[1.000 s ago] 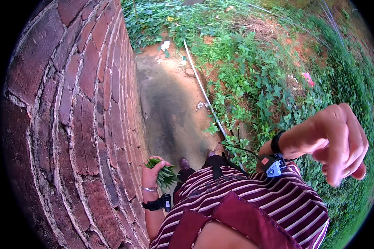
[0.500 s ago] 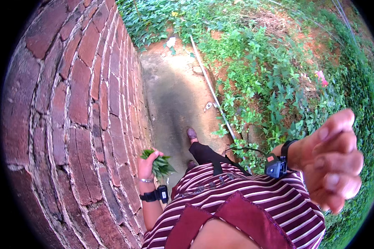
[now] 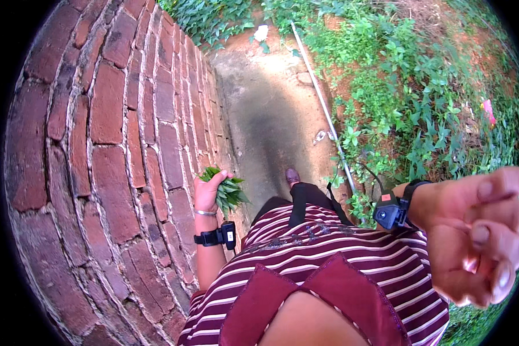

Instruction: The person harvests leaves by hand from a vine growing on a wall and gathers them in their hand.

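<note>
My left hand (image 3: 206,193) is closed around a bunch of green leaves (image 3: 229,195), whose tips fan out to the right. It hangs close beside the red brick wall (image 3: 106,173). A thin bangle and a black strap with a small device (image 3: 216,235) circle that wrist. Raised at the right, my right hand (image 3: 473,236) has its palm partly showing. Its fingers are loosely bent with gaps between them, and nothing shows in it. A black camera-like device (image 3: 389,210) with a cable is strapped to that wrist.
A narrow concrete path (image 3: 259,109) runs ahead beside the wall, with my shoe (image 3: 293,176) on it. Along its right edge lies a pale pole (image 3: 323,98). Leafy plants (image 3: 386,98) cover the ground beyond. A white scrap (image 3: 261,33) and a pink scrap (image 3: 488,111) lie farther off.
The path and pole have shifted right and upward in view. My left hand, still holding the leaves, sits higher; my right hand has moved slightly outward, its fingers looser.
</note>
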A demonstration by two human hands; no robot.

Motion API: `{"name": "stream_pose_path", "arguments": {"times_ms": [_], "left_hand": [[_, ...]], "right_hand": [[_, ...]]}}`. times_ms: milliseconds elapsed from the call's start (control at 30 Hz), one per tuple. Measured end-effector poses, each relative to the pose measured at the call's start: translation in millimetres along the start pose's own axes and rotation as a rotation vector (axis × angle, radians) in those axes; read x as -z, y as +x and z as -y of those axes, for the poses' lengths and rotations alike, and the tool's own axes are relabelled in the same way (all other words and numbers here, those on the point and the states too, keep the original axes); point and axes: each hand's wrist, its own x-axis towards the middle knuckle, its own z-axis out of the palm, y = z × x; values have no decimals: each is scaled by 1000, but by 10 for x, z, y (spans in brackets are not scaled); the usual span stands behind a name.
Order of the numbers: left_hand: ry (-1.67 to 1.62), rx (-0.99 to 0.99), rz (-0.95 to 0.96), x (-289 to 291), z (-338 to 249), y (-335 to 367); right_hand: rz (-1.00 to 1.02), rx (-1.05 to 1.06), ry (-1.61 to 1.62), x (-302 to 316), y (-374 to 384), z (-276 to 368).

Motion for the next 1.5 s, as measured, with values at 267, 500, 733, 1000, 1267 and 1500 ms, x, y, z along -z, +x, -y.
{"name": "stream_pose_path", "arguments": {"times_ms": [267,500,733,1000,1267,1500], "left_hand": [[45,72,-29,-67,-226,697],[-105,39,34,-50,-551,1768],[-117,16,160,-230,-952,2802],[-56,81,208,-438,-1202,3652],[-45,88,127,-859,-1530,4441],[-41,49,30,-1182,-1924,5116]], "right_hand": [[165,-177,84,-1227,-328,-1088],[830,-336,-202,-2136,-1061,-1865],[1569,-686,-321,-2452,-1990,-2427],[1571,-873,-357,-2761,-2223,-3025],[1535,-966,-354,-3080,-2415,-4152],[1404,-970,-316,-3394,-2474,-5202]]}}
